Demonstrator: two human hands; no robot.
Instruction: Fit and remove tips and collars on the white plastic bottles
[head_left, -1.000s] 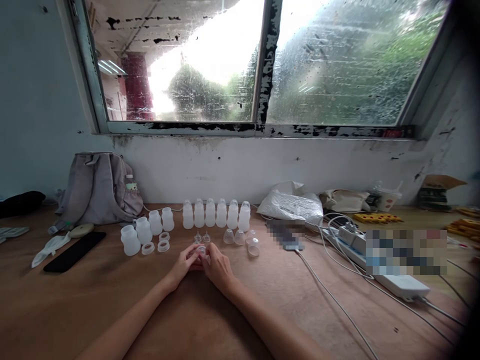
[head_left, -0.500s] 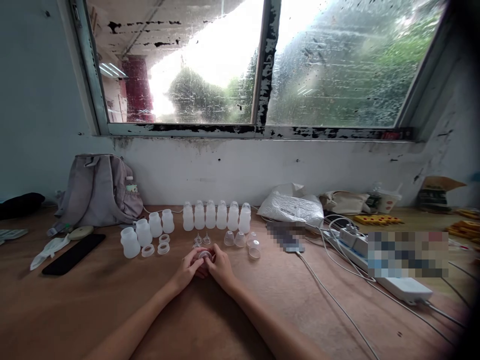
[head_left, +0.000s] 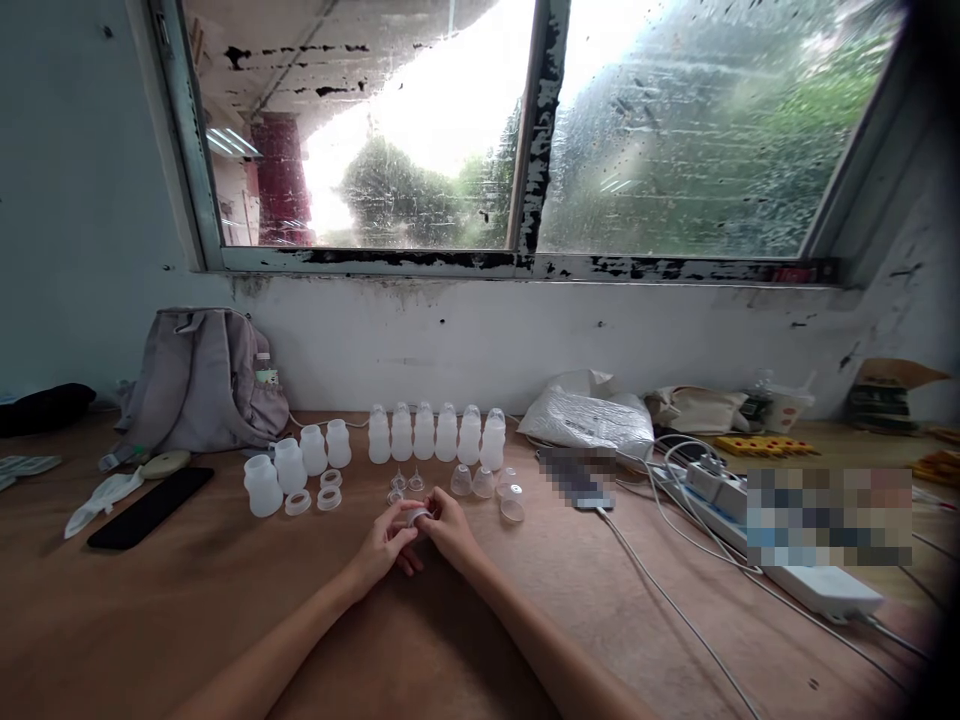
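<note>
My left hand [head_left: 382,545] and my right hand [head_left: 448,528] meet over the table, fingers closed round a small whitish bottle collar ring [head_left: 418,515]. Fingers cover part of it; whether a teat sits inside I cannot tell. Just beyond them lie several clear bottle teats [head_left: 416,481]. To the left are three loose collar rings [head_left: 298,503] and several open milky baby bottles [head_left: 262,487]. Clear domed caps [head_left: 512,506] stand to the right of my right hand. Behind, a row of capped baby bottles [head_left: 424,435] stands upright.
A black phone-like slab [head_left: 150,508] and a grey backpack [head_left: 199,385] are on the left. To the right lie a silvery plastic package [head_left: 592,420], a charging phone [head_left: 592,500] and a white power strip [head_left: 821,590] with cables across the table. A window rises above the back wall.
My fingers have shifted round the collar ring, and it now looks tilted. Lower fingers of my left hand show more. The whole view has shifted slightly.
</note>
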